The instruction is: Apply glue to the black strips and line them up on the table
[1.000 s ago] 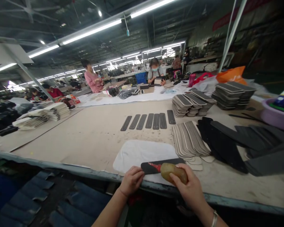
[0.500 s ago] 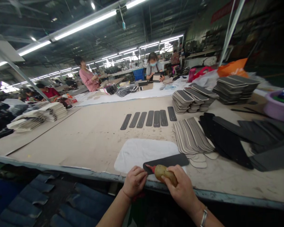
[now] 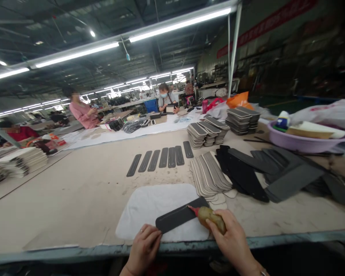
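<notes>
A dark grey strip with rounded ends (image 3: 175, 217) lies slanted on a white cloth (image 3: 140, 207) near the table's front edge. My left hand (image 3: 146, 243) pinches the strip's near left corner, fingers pressed together. My right hand (image 3: 232, 239) is wrapped round a yellowish-brown squeeze bottle (image 3: 211, 220) with a red nozzle (image 3: 193, 210). The nozzle tip meets the strip toward its right end. A thin shiny line runs along the strip's upper side, from the left end to the nozzle.
Several dark strips with shiny lines (image 3: 163, 158) lie in a row beyond the cloth. At right are a fanned stack of pale-edged pieces (image 3: 208, 172), black pieces (image 3: 241, 172), stacked pads (image 3: 197, 132) and a purple basin (image 3: 301, 142). Co-workers (image 3: 84, 113) are across the table.
My right hand has moved the bottle's nozzle from the strip's left end toward its right end, and a shiny line now shows there. My left hand stays at the left corner. The view has turned right.
</notes>
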Available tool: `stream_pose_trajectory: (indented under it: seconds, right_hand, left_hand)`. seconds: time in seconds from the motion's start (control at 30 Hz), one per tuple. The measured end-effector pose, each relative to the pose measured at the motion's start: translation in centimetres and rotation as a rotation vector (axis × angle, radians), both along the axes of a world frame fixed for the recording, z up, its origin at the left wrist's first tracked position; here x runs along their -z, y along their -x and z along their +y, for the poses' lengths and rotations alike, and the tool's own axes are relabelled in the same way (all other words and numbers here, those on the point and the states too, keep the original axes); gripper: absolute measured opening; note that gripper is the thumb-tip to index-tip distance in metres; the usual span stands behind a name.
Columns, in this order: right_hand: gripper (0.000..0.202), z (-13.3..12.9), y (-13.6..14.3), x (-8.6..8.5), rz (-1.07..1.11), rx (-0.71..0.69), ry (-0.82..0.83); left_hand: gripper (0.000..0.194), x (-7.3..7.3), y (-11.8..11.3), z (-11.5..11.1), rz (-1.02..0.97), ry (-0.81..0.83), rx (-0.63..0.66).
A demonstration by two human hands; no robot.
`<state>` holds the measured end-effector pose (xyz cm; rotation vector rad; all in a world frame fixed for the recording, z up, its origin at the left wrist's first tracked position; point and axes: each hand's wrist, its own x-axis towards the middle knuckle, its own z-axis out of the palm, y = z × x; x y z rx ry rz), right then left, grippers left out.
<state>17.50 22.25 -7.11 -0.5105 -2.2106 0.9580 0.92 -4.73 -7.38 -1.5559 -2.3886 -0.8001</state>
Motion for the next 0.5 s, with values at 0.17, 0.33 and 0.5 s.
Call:
stream_pose_trajectory:
  seconds: [0.17, 0.33, 0.5]
  right_hand:
    - [0.021, 2.6, -1.4, 0.7, 0.023, 0.134, -0.061]
    - [0.021, 1.8, -1.6, -0.6, 0.037, 0.117, -0.043]
    - [0.021, -2.4, -0.4, -2.0, 0.082, -0.050, 0.046]
  left_hand:
    - [0.018, -0.1, 0.4, 0.1, 0.040, -0.011, 0.017]
    - [0.016, -0.5, 0.4, 0.5, 0.066, -0.033, 0.021]
    - [0.016, -1.0, -0.2, 0.5, 0.034, -0.005, -0.012]
